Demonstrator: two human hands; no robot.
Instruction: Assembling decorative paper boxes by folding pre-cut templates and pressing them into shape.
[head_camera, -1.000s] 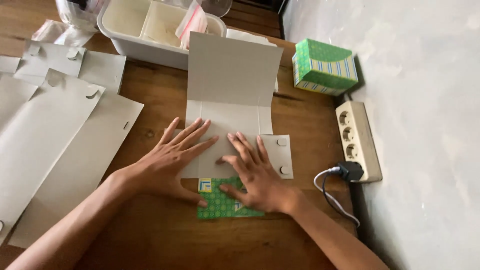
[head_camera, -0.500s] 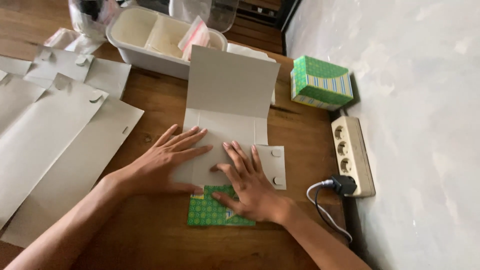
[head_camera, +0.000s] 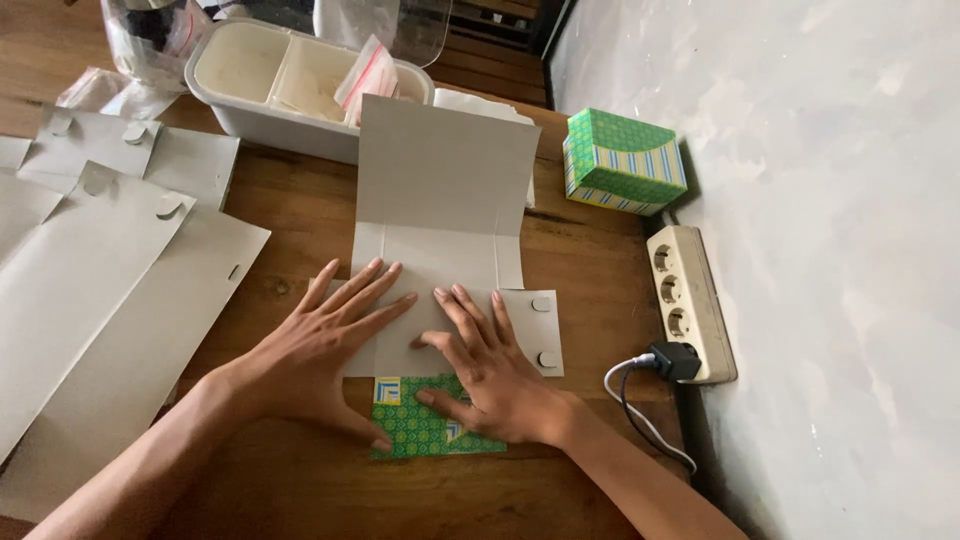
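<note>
Flat grey cardboard box blank (head_camera: 440, 230) lies on the brown wooden table (head_camera: 580, 270), its far panel folded up and standing roughly upright, its near panels flat; the near edge is folded over so the green patterned printed side (head_camera: 425, 425) shows as a strip at the front. Left hand (head_camera: 320, 355) lies palm down, fingers spread and straight, on the left part of the flat near panel, thumb reaching the left end of the green strip; it grips nothing, only presses. Right hand (head_camera: 490, 370) likewise flat and released, fingers spread on the middle of the same panel, thumb on the green strip. Just right of the right hand, a side flap (head_camera: 540, 330) of the blank carries two small round tabs. Finished green patterned cardboard box (head_camera: 622, 160) stands by the grey wall (head_camera: 800, 200), well apart from the hands. White power strip (head_camera: 688, 300) lies along the wall with a black plug (head_camera: 672, 360) in its near socket. Further grey flat blanks (head_camera: 100, 280) are spread on the left of the table. White plastic divided tray (head_camera: 260, 100) sits behind the upright panel
</note>
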